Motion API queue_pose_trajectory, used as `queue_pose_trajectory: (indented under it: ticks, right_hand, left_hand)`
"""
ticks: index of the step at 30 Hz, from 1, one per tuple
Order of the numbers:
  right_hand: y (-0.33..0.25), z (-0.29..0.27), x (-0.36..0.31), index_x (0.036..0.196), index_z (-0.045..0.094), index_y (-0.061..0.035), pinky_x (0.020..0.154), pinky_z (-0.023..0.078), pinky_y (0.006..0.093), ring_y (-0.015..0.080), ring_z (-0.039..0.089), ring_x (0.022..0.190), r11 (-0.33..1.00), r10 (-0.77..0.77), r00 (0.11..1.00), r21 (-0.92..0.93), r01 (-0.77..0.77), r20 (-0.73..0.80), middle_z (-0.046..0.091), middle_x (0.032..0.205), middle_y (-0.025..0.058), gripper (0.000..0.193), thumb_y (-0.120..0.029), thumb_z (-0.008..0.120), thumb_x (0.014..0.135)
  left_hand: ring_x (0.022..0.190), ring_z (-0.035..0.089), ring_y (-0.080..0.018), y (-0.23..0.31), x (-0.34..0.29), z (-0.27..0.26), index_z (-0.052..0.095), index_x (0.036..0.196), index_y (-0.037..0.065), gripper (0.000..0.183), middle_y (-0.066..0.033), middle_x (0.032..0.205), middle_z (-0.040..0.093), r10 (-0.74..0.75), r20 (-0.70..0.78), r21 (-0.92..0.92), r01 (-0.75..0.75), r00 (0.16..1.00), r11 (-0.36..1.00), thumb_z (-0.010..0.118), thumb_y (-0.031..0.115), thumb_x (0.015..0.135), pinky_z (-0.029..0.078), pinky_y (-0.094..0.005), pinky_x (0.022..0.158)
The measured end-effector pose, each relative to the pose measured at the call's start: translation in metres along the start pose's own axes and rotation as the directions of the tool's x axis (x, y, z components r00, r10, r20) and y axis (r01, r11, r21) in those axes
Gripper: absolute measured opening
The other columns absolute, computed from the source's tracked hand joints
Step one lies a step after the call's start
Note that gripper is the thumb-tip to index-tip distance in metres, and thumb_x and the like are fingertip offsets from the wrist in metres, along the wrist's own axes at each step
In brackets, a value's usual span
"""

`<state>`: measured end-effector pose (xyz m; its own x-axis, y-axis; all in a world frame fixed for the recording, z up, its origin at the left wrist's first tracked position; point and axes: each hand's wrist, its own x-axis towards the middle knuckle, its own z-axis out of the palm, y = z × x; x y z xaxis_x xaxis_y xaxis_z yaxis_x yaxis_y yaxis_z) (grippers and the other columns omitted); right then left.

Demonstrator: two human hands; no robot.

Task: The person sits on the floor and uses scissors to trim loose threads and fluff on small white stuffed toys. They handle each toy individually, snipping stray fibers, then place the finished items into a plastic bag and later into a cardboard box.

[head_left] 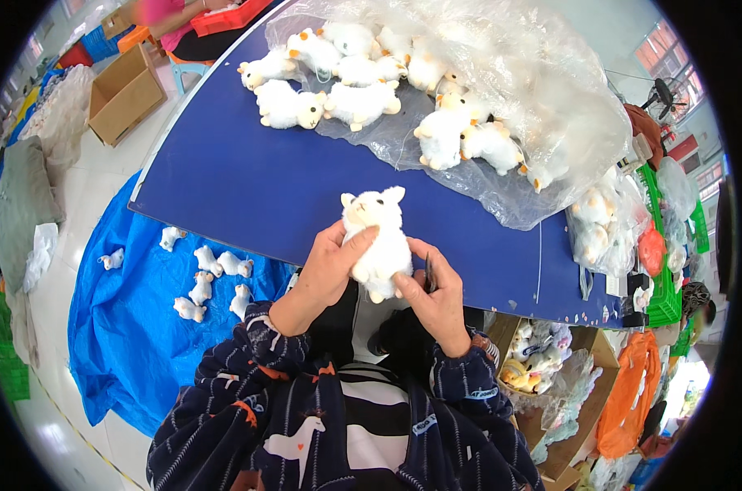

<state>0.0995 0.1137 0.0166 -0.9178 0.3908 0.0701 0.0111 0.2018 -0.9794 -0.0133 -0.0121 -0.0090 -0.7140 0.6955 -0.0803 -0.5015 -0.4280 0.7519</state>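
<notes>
A fluffy white plush animal [382,245] with small pale ears and feet is held upright at the near edge of the blue table. My left hand [326,270] is closed round its left side, the thumb across its front. My right hand [438,301] pinches its lower right side near the feet. A slim dark tool [428,272] shows between the right fingers; it looks like thread snips, though most of it is hidden. Similar white plush animals [363,102] lie in a loose pile at the far side of the table.
Clear plastic sheeting [518,90] covers the table's far right. More plush animals [201,286] lie on a blue tarp [117,327] at left. A cardboard box [604,360] of toys stands below right, a green crate [664,303] beyond. Another person [170,16] sits far left near an open carton [125,94].
</notes>
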Motion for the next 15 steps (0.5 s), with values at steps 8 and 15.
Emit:
queue_pose_trajectory:
  ticks: [8,15]
  right_hand:
    - [-0.005,0.000,-0.010,0.103,0.059,-0.0014,0.052,0.042,0.0210,0.0122,0.056,0.062,0.845,-0.394,0.915,-0.425,0.324,-0.086,0.058,0.092,0.0085,0.039,-0.011,0.075,0.068]
    - [-0.010,0.023,-0.001,0.084,0.058,-0.0024,0.050,0.046,0.0304,0.0219,0.058,0.058,0.576,-0.603,0.798,-0.688,0.441,0.007,0.056,0.080,0.0093,0.030,-0.002,0.076,0.060]
  left_hand:
    - [0.096,0.058,-0.0160,0.008,0.004,0.000,0.044,0.120,0.003,0.041,-0.0067,0.106,0.057,-0.213,-0.059,-0.219,0.195,0.975,0.956,0.054,0.028,0.090,0.049,-0.0306,0.080]
    - [0.094,0.058,-0.0153,0.005,0.001,0.013,0.044,0.119,0.004,0.040,-0.0060,0.106,0.056,-0.124,-0.103,-0.113,0.113,0.987,0.987,0.054,0.029,0.089,0.049,-0.0307,0.078]
